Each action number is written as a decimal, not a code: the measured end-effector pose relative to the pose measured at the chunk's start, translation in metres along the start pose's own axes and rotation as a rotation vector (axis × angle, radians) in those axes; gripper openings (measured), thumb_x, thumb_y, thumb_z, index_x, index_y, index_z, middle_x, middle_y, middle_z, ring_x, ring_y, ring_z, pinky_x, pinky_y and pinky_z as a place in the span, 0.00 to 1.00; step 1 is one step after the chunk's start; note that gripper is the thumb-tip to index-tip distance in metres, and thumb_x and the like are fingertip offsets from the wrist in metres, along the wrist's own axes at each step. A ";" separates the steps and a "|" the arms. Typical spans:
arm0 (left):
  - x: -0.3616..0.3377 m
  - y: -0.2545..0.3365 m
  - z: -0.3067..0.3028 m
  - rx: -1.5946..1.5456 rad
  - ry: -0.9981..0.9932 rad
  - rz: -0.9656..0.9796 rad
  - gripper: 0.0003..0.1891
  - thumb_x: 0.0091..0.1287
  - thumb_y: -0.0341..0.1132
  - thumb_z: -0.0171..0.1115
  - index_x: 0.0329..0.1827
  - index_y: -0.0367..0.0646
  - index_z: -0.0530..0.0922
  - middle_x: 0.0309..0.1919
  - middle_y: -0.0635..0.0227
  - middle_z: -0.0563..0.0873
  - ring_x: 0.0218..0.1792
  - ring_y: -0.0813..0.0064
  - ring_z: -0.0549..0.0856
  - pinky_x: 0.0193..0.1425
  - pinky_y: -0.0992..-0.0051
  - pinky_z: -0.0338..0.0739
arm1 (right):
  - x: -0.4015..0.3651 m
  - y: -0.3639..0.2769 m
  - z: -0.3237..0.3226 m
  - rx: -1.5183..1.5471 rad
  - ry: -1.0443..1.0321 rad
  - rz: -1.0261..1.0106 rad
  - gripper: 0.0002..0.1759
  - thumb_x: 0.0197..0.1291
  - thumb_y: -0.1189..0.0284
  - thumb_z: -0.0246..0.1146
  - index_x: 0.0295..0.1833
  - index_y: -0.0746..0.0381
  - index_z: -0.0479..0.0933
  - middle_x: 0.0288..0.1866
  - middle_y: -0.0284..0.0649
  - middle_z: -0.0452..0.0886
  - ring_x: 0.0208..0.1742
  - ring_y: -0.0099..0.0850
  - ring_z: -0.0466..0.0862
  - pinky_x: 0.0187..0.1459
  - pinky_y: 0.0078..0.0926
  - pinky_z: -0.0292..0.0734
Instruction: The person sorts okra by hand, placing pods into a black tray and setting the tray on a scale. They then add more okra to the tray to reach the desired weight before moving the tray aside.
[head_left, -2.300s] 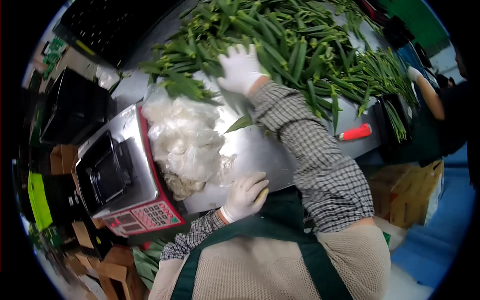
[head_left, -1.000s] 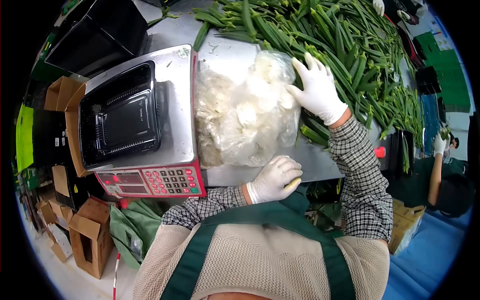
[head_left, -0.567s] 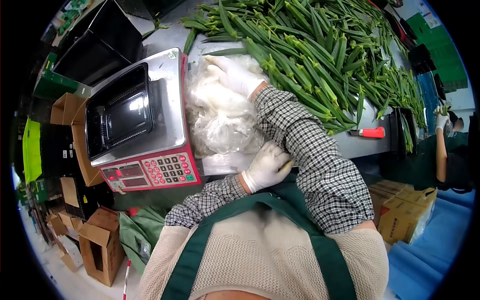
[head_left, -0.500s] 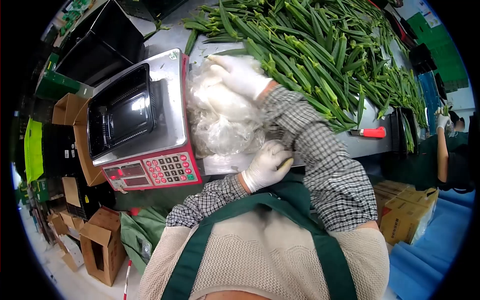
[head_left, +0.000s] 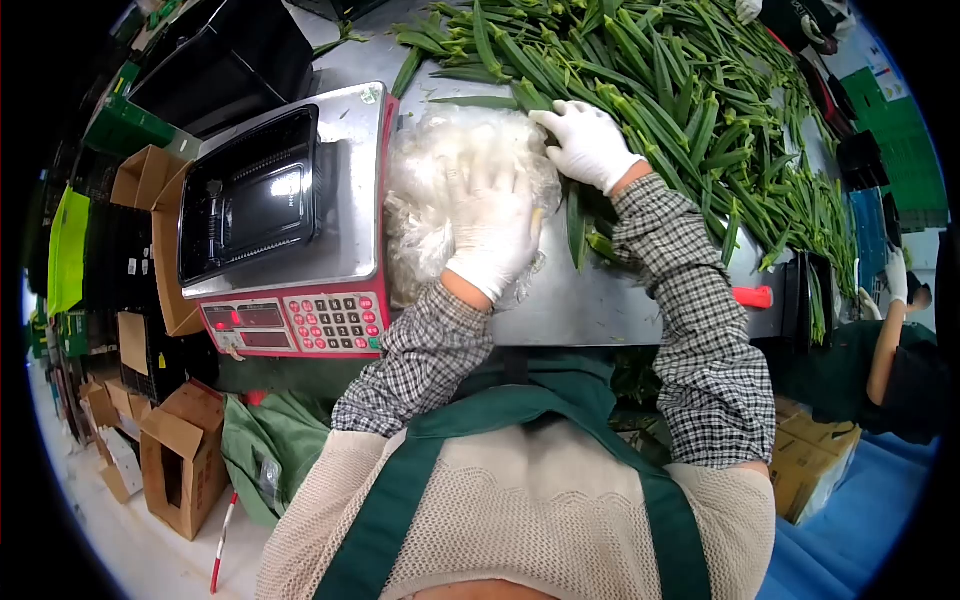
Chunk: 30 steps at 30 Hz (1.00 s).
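My left hand [head_left: 492, 235], in a white glove, presses flat with fingers stretched out on a crumpled clear plastic bag [head_left: 425, 160]. The bag lies on the metal table beside the scale. My right hand [head_left: 592, 147], gloved too, is at the bag's far right edge, next to the okra pods [head_left: 650, 80]. Its fingers are apart and nothing shows in them. A few pods lie just under the right wrist. A black plastic tray [head_left: 255, 195] sits on the red digital scale [head_left: 345, 190], left of the bag.
A red handle [head_left: 752, 296] lies right of my right sleeve, beside a black container [head_left: 812, 290]. Behind the scale stands a black crate [head_left: 230, 80]. Cardboard boxes [head_left: 185, 460] are on the floor at left. Co-workers' gloved hands [head_left: 896, 272] show at the right and top right.
My left hand has moved from the table's front edge up onto the plastic bag and spread out. My right hand has shifted right, off the bag's top toward the okra.
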<state>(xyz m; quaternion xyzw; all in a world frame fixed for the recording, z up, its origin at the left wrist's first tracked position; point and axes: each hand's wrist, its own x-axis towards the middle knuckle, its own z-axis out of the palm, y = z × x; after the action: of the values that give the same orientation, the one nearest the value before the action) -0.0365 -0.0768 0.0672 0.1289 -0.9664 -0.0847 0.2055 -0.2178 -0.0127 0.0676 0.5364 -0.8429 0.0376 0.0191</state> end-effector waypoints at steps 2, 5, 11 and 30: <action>-0.002 -0.004 0.007 0.054 -0.054 -0.013 0.29 0.54 0.45 0.63 0.56 0.37 0.75 0.57 0.58 0.75 0.67 0.52 0.64 0.71 0.43 0.44 | -0.007 0.012 -0.006 -0.061 0.029 0.001 0.24 0.53 0.66 0.58 0.59 0.51 0.75 0.52 0.44 0.77 0.58 0.41 0.75 0.59 0.42 0.69; -0.001 -0.002 0.006 0.062 -0.115 -0.028 0.28 0.54 0.45 0.64 0.55 0.37 0.75 0.56 0.57 0.75 0.66 0.52 0.65 0.72 0.44 0.43 | -0.008 0.024 -0.026 -0.188 -0.115 0.075 0.20 0.52 0.65 0.59 0.52 0.56 0.79 0.55 0.45 0.77 0.56 0.44 0.76 0.57 0.44 0.72; -0.005 -0.002 0.012 0.070 -0.103 -0.004 0.28 0.52 0.45 0.65 0.54 0.37 0.76 0.56 0.55 0.76 0.65 0.52 0.67 0.71 0.44 0.44 | 0.054 0.003 -0.020 0.169 0.124 -0.095 0.12 0.57 0.69 0.57 0.43 0.60 0.82 0.45 0.42 0.83 0.50 0.42 0.80 0.51 0.37 0.76; -0.018 0.018 -0.011 -0.307 0.258 0.062 0.21 0.56 0.37 0.65 0.53 0.40 0.77 0.60 0.55 0.75 0.65 0.56 0.69 0.72 0.48 0.47 | -0.114 0.015 -0.061 1.758 0.183 0.357 0.22 0.67 0.64 0.58 0.59 0.68 0.72 0.44 0.40 0.82 0.31 0.20 0.75 0.35 0.17 0.74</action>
<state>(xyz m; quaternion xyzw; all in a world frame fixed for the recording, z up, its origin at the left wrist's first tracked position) -0.0195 -0.0555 0.0746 0.0762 -0.9112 -0.2077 0.3476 -0.1839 0.1014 0.1199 0.2136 -0.5761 0.7133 -0.3371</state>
